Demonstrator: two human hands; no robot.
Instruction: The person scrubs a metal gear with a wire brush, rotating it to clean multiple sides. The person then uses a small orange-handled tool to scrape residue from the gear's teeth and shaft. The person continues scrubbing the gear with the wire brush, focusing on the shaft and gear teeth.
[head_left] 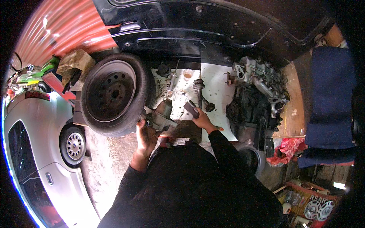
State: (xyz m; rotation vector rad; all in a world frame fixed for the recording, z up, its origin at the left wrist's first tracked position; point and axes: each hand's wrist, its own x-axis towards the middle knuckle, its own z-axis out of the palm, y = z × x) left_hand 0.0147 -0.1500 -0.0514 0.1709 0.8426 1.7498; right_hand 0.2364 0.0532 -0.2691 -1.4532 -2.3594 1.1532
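My left hand (146, 136) grips the near left side of a grey metal housing (162, 116) with a cone-shaped dome and a wide flange. The housing is tilted at the front edge of the white worktop (215, 110). My right hand (203, 121) is closed around a dark, block-shaped tool (191, 109), whose exact kind I cannot make out. That tool is just right of the housing and apart from it. Beyond it on the worktop lie a jointed drive shaft (199, 86), a slim metal cylinder part (172, 82) and a small cup (188, 74) of brownish liquid.
A large tyre on a steel rim (116, 93) leans close to my left hand. On the right stands a greasy engine (254, 102), with a red cloth (286, 149) below it. A black vehicle panel (171, 34) spans the back. A silver car (42, 140) is at left.
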